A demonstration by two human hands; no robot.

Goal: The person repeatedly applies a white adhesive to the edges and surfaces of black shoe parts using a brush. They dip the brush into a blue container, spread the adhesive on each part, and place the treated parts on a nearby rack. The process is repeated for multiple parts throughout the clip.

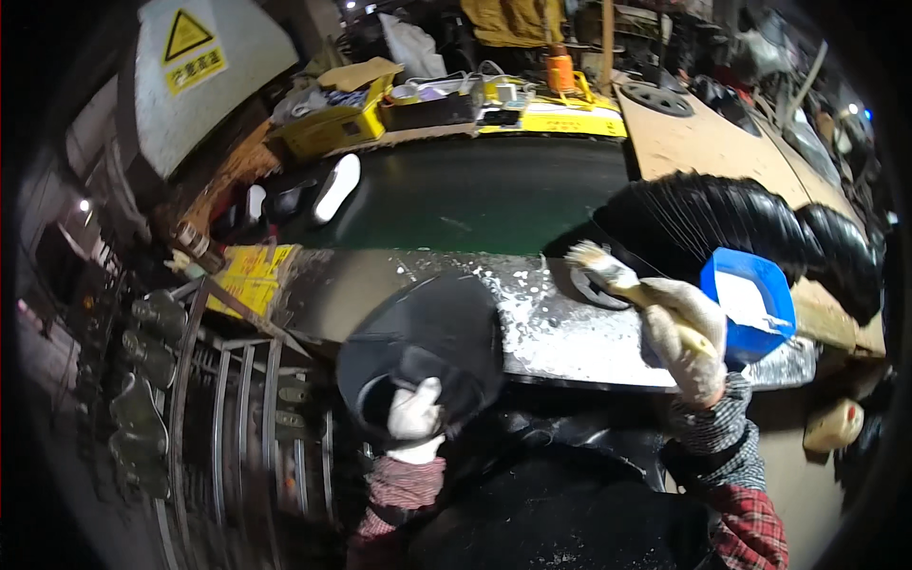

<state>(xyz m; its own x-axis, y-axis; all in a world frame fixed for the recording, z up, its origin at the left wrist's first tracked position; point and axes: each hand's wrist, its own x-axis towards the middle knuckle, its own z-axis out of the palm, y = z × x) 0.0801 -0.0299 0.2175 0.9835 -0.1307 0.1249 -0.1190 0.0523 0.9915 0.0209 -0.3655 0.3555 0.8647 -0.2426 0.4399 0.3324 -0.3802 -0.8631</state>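
My left hand [415, 413], in a white glove, is closed on a black curved piece [432, 318] that looks like a shoe upper with a dark opening. The piece is held at the front edge of a metal worktop [541, 332] spattered with white. My gloved right hand [689, 337] grips a brush [608, 269] whose pale bristles point left over the worktop. Just right of that hand stands a blue container [760, 266] with white stuff inside. Beneath the brush lies a dark round thing with a pale rim [600, 293], partly hidden.
Beyond the worktop runs a dark green belt [475, 190] bearing a white-soled shoe [336, 188]. A long stack of black pieces [712, 218] lies at right. Yellow boxes [337, 123] line the back. A metal rack [223, 408] stands left; a pale jug [833, 425] is low right.
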